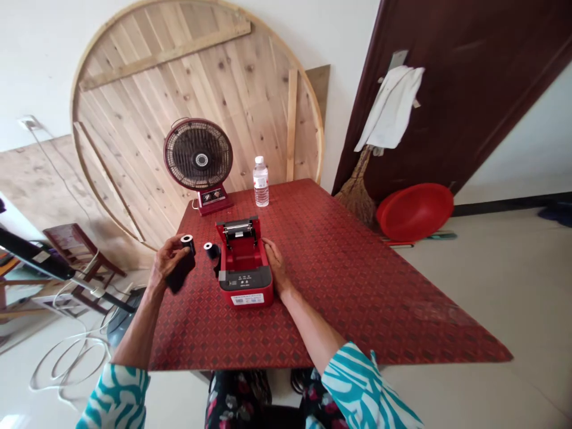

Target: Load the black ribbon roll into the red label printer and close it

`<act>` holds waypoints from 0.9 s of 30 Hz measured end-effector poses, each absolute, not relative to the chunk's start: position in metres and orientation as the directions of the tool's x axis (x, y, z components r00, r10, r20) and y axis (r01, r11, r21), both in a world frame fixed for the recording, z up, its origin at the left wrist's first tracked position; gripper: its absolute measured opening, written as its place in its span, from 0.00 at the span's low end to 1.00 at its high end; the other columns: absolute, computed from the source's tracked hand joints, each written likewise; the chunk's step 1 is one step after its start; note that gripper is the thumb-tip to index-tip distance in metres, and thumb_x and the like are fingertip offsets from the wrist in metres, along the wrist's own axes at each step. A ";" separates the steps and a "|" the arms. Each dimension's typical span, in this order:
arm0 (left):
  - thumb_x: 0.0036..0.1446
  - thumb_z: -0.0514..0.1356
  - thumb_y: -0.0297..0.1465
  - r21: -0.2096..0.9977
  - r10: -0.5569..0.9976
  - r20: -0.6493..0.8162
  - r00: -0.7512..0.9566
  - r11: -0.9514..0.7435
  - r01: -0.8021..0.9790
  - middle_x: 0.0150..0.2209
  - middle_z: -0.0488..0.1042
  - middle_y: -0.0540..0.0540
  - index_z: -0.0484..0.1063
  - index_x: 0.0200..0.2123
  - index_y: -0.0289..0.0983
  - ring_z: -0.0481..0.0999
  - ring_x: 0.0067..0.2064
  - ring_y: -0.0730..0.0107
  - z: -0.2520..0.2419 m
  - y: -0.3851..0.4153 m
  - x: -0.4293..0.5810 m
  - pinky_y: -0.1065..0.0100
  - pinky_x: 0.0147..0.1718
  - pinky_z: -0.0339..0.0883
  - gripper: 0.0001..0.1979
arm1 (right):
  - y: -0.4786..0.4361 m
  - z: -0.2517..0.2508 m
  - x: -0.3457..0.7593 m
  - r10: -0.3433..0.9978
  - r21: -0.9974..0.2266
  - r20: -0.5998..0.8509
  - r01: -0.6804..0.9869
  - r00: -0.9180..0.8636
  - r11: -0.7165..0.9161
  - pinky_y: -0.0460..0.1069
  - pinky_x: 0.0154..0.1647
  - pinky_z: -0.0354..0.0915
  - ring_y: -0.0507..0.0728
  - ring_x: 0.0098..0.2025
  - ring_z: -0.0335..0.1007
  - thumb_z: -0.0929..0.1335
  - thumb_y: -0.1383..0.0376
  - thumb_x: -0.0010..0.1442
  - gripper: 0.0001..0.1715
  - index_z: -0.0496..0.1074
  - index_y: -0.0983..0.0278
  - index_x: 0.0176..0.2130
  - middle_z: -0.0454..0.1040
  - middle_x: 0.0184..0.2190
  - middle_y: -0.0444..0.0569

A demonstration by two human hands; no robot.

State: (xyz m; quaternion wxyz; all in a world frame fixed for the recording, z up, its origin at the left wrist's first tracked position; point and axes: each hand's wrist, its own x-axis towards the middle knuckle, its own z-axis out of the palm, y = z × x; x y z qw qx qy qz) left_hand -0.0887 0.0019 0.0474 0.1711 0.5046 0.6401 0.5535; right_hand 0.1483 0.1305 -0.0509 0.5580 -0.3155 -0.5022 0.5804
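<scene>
A small red printer (245,265) with its lid open stands on the red patterned table (339,280). My right hand (274,262) rests flat against the printer's right side, fingers stretched along it. My left hand (168,259) is closed round a black roll (182,266) with a white core, held just above the table to the left of the printer. A second black roll (211,250) lies on the table between my left hand and the printer.
A red table fan (199,161) and a water bottle (261,182) stand at the table's far edge. A round wooden board leans on the wall behind. A broom and red basin (414,210) sit by the door at right; a stool and cables lie at left.
</scene>
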 end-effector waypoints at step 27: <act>0.46 0.61 0.35 0.660 0.927 0.109 -0.360 0.203 0.723 0.32 0.77 0.45 0.72 0.33 0.36 0.76 0.37 0.63 0.029 0.056 -0.090 0.68 0.35 0.65 0.10 | 0.127 -0.043 0.150 0.971 -0.949 0.174 -0.292 -0.167 0.120 0.56 0.57 0.58 0.59 0.53 0.66 0.62 0.51 0.56 0.22 0.72 0.58 0.46 0.74 0.49 0.47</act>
